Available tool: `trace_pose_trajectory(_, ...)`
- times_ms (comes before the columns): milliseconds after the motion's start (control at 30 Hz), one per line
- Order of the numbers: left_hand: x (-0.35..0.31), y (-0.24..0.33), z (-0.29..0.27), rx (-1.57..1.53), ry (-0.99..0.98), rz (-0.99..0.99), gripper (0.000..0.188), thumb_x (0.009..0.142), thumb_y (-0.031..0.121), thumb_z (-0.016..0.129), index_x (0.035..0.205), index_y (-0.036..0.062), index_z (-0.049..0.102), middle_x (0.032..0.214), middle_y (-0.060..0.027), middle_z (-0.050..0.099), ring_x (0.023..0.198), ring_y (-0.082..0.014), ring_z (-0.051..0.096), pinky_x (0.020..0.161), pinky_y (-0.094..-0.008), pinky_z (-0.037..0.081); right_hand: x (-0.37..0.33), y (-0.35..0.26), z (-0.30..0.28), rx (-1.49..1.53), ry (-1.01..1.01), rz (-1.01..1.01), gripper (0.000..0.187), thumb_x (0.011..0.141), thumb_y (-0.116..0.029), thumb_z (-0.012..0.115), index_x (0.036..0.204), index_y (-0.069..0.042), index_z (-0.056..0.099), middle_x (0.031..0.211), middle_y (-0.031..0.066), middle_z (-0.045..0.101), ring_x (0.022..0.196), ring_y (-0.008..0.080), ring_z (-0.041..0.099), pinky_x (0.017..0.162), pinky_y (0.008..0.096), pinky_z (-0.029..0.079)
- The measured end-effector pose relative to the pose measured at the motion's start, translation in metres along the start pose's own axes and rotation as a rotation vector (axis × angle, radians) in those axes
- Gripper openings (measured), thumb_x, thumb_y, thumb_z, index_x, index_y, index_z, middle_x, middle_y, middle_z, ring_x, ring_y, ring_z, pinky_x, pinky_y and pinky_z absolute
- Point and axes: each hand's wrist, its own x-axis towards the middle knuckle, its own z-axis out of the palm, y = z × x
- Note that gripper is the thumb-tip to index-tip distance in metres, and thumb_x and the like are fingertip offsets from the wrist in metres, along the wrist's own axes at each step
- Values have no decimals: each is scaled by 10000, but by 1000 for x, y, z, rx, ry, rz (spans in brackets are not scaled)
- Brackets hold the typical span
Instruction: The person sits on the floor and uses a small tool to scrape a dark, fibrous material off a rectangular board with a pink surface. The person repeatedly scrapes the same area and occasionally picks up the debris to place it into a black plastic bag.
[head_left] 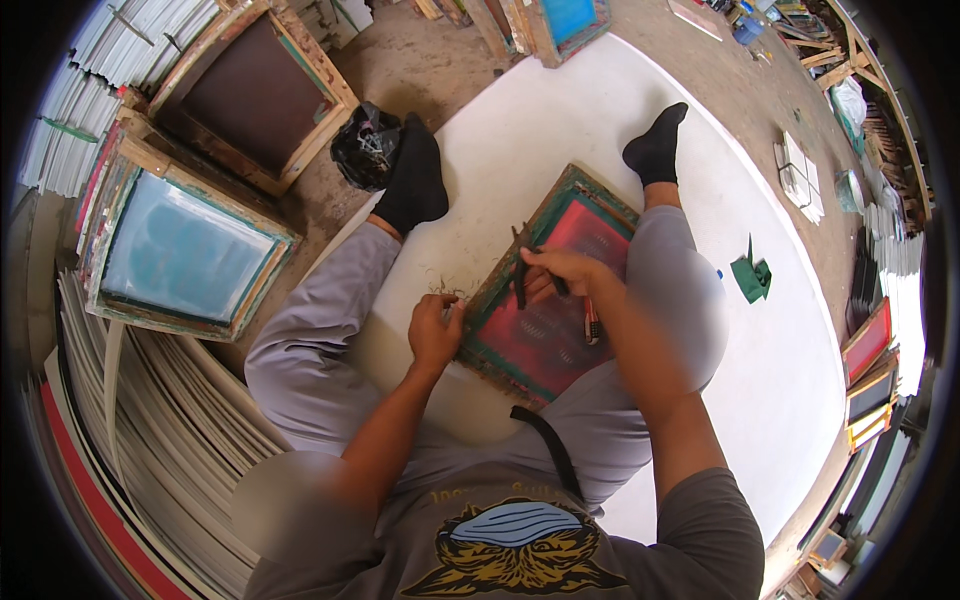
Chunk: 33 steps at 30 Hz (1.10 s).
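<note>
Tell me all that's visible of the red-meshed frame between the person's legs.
The red-meshed frame is a rectangle, seemingly wooden, its worn rim stained green and brown. Inside the rim, a dark green border surrounds reddish-pink mesh with faint pale patterns. It lies slanted on the white surface, its lower end by the right thigh. The left hand is at its left edge; the right hand, gripping a dark tool, is above it. The forearm hides part.

white board [525,130] lies free beyond the framed screen [568,186]; the right leg [657,226] blocks its right.
</note>
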Motion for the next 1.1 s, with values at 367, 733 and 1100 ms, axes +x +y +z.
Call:
trace_pose_trajectory(367, 1, 10, 3, 121, -104, 78, 201, 945, 273, 701, 1004, 82, 719, 1004, -108, 667, 989, -313, 635, 857, -417, 511, 16, -7, -74, -38, -39, 61, 619, 1029, -562, 539, 1205, 21, 654, 1031, 207, 727, 928, 326, 741, 814, 466, 622)
trace_pose_trajectory(733, 2, 11, 2, 83, -113, 67, 205, 958, 269, 687, 1016, 75, 712, 1010, -118, 662, 989, -327, 636, 858, -420, 509, 22, -1, -81, 119, -31, 83, 551, 1023, -501, 587, 1172, 27, 642, 919, 193, 732, 849, 321, 752, 739, 472, 628)
trace_pose_trajectory(1100, 2, 7, 4, 41, -84, 65, 197, 948, 269, 700, 993, 79, 725, 1000, -90, 664, 972, -299, 635, 840, -406, 518, 19, 10, -73, 184, 30, 31, 412, 993, -393, 672, 1120, -3, 639, 895, 182, 735, 758, 292, 742, 665, 455, 617)
